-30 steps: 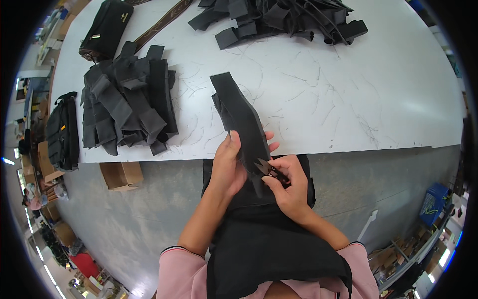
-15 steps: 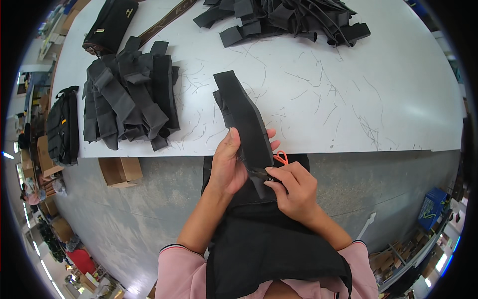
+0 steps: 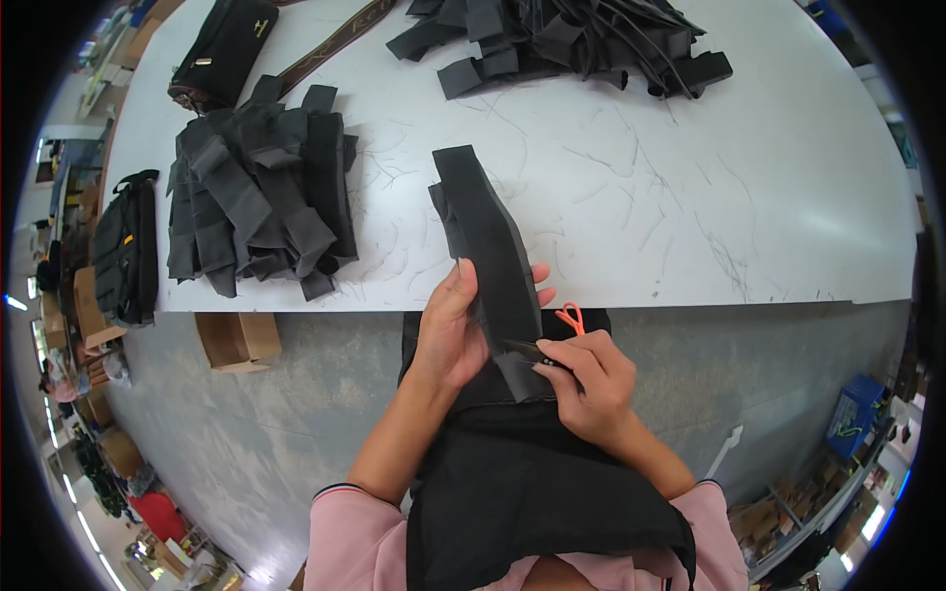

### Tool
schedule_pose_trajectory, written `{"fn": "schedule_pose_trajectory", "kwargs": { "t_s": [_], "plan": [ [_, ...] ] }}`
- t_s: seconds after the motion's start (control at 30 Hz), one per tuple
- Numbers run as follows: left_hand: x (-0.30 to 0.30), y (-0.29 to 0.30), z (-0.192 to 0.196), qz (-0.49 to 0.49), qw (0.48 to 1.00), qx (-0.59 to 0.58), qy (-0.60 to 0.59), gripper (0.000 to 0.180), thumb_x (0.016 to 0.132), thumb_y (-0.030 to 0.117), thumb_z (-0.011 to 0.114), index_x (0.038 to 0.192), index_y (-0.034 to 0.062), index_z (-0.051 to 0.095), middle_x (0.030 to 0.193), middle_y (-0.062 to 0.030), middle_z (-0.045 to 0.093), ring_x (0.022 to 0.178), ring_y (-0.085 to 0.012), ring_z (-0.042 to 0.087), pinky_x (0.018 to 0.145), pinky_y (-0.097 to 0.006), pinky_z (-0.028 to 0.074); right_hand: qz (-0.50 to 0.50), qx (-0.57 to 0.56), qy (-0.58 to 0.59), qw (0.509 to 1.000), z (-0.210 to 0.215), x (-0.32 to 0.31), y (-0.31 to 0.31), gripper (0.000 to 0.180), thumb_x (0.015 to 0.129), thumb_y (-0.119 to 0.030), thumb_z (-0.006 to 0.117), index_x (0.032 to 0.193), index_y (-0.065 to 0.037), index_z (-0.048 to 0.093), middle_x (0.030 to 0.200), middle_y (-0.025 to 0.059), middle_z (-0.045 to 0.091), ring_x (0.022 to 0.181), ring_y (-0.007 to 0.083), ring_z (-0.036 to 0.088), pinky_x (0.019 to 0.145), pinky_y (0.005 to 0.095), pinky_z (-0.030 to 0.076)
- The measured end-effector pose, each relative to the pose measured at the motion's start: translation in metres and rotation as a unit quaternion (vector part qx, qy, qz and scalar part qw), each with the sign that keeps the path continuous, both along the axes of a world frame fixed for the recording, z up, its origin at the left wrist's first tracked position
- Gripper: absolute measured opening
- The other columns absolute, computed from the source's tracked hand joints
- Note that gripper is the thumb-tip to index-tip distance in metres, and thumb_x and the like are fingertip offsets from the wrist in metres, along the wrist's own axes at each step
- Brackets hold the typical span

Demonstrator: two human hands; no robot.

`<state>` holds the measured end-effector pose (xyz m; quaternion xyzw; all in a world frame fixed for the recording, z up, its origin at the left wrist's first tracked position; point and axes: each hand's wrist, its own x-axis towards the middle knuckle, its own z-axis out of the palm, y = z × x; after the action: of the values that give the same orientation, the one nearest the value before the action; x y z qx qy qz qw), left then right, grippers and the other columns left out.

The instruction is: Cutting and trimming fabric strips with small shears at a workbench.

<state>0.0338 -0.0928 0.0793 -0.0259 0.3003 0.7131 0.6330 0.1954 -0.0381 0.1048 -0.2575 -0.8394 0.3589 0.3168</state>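
My left hand [image 3: 455, 320] is wrapped round a long, folded dark grey fabric strip [image 3: 485, 236], which stands up and away from me at the table's front edge. Thumb on the near side, fingertips showing past its right edge. In my right hand [image 3: 596, 379] is a small pair of thread snips [image 3: 525, 350], pinched between thumb and fingers, with an orange loop [image 3: 571, 317] sticking out above the knuckles. Its dark blades lie at the strip's lower end, close to a loose flap [image 3: 522, 379]. Whether they are closed on a thread is too small to tell.
A pile of grey fabric strips [image 3: 256, 192] lies on the white table [image 3: 808, 197] at left, another heap [image 3: 581, 44] at the far side. Loose thread bits [image 3: 724, 251] are scattered about. A black bag [image 3: 222, 54] with a strap sits far left. A cardboard box [image 3: 238, 341] stands below.
My right hand has shifted slightly right and down with the snips, and more of the orange loop shows. The strip has moved slightly right; my left hand still grips it.
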Motion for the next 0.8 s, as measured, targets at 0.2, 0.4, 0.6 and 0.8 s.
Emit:
{"fn": "schedule_pose_trajectory", "kwargs": {
  "t_s": [0.2,0.4,0.6,0.8],
  "plan": [
    [0.000,-0.002,-0.001,-0.015,0.999,0.022,-0.018,0.051,0.097,0.037,0.040,0.128,-0.0045,0.039,0.124,-0.0272,0.049,0.115,-0.0414,0.050,0.095,-0.051,0.046,0.000,-0.068,-0.017,0.998,0.004,0.000,0.008,0.026,0.068,-0.001,0.072,0.092,-0.004,0.064,0.076,0.0078,0.056,0.061,0.0221,0.056,0.053,0.0290,0.045],
    [0.001,-0.008,-0.005,-0.013,0.999,0.021,0.024,0.048,0.094,0.030,0.050,0.127,-0.0031,0.041,0.123,-0.0210,0.052,0.113,-0.0338,0.053,0.097,-0.046,0.044,-0.012,-0.106,-0.038,0.994,0.004,-0.014,0.024,0.026,0.069,-0.001,0.072,0.093,-0.005,0.064,0.077,0.0076,0.052,0.058,0.0215,0.054,0.056,0.0304,0.047],
    [0.003,-0.013,-0.013,0.000,1.000,0.003,0.005,0.043,0.093,0.028,0.052,0.124,-0.0007,0.046,0.123,-0.0161,0.054,0.112,-0.0264,0.055,0.096,-0.041,0.044,0.016,-0.033,-0.015,0.999,-0.001,-0.022,0.024,0.024,0.068,-0.002,0.072,0.092,-0.005,0.065,0.072,0.0062,0.049,0.056,0.0221,0.053,0.060,0.0330,0.050],
    [0.004,-0.013,-0.016,0.007,1.000,-0.002,-0.007,0.041,0.093,0.028,0.052,0.122,-0.0009,0.048,0.126,-0.0177,0.052,0.110,-0.0260,0.055,0.095,-0.040,0.045,-0.018,0.066,0.010,0.998,-0.003,-0.015,0.014,0.025,0.067,-0.001,0.072,0.090,-0.005,0.066,0.069,0.0061,0.050,0.055,0.0222,0.054,0.058,0.0318,0.049]
  ]
}}
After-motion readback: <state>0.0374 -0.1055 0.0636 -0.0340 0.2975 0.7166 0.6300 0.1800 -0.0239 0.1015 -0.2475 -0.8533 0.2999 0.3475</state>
